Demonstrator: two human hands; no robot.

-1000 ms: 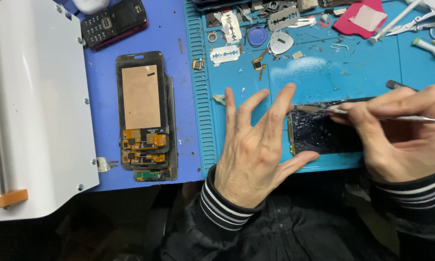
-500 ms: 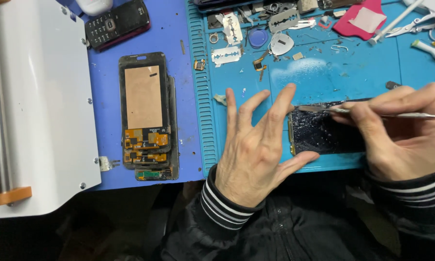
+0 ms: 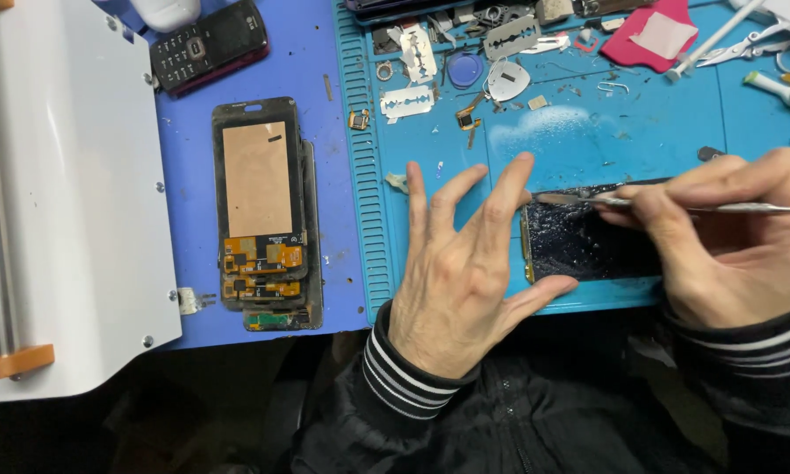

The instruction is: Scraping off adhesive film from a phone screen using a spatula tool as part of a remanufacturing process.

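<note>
A cracked black phone screen [image 3: 588, 241] lies flat on the teal work mat [image 3: 588, 132], close to the mat's near edge and right of its middle. The left hand [image 3: 461, 281] rests palm down beside it with fingers spread wide, holding nothing; its thumb presses against the screen's near left corner and its forefinger tip touches the far left corner. The right hand [image 3: 720, 237] covers the screen's right end and pinches a thin metal tool [image 3: 676, 204] between thumb and fingers, the tool lying almost level with its tip on the screen's far edge.

Along the far edge of the mat lie razor blades [image 3: 406, 102], a round blue piece [image 3: 465, 68], small metal parts, a red cloth [image 3: 649, 39] and scissors [image 3: 764, 44] towards the far right corner.

Left of the mat, on a blue sheet [image 3: 325, 175], a stack of phone display panels [image 3: 262, 215] lies with orange flex circuits at its near end. A dark keypad phone [image 3: 209, 44] sits at the far edge of that sheet. A white machine [image 3: 61, 193] with a metal roller takes up the left side.
</note>
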